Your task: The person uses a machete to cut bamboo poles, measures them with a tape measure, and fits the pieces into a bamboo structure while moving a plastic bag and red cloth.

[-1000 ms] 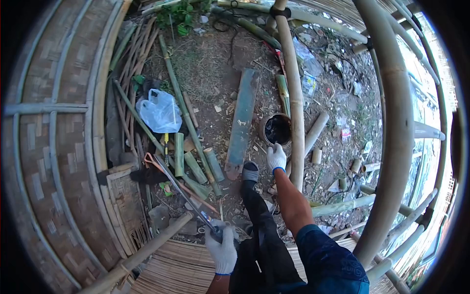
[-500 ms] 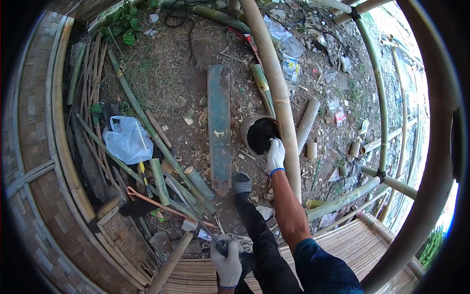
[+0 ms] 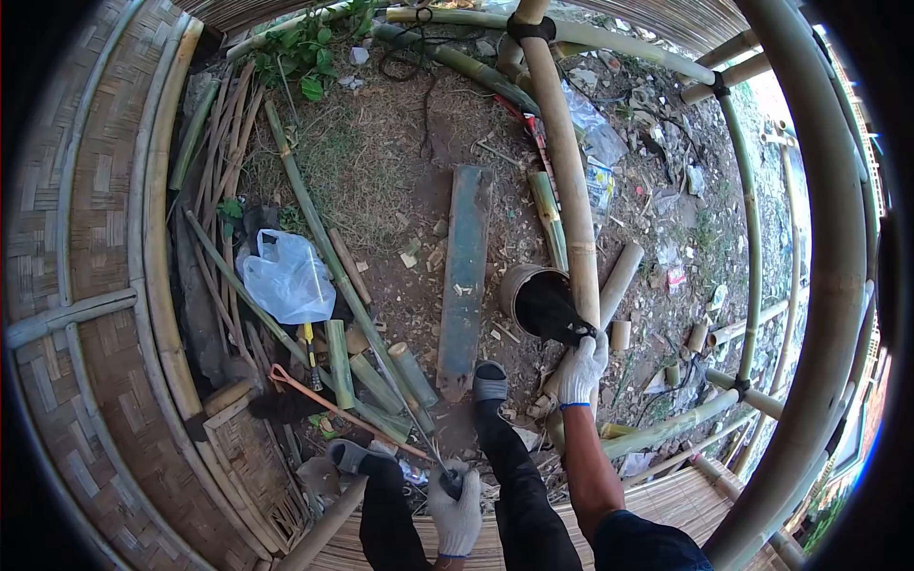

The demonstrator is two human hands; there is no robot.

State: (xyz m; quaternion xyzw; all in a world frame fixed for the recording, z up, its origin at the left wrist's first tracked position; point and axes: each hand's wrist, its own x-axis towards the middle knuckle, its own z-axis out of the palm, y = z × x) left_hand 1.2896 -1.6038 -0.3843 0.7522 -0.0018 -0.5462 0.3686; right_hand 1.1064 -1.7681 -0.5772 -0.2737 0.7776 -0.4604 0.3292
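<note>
We had the black bundle (image 3: 549, 317) reaching over the near rim of the bucket (image 3: 508, 297), its end pinched in our gloved right hand (image 3: 579, 373); whether it was cloth or fibre, we could not tell. The bucket sat just beyond that grip and slightly left, while a bamboo pole (image 3: 570, 205) showed behind the hand. Our gloved left hand (image 3: 455, 519), nearer us and well left, was wrapped around a long-bladed tool (image 3: 450, 482) pointing away toward cut bamboo pieces (image 3: 340, 366). Left of the right-hand grip lay a green board (image 3: 466, 257), and farther left a plastic bag (image 3: 288, 283).
</note>
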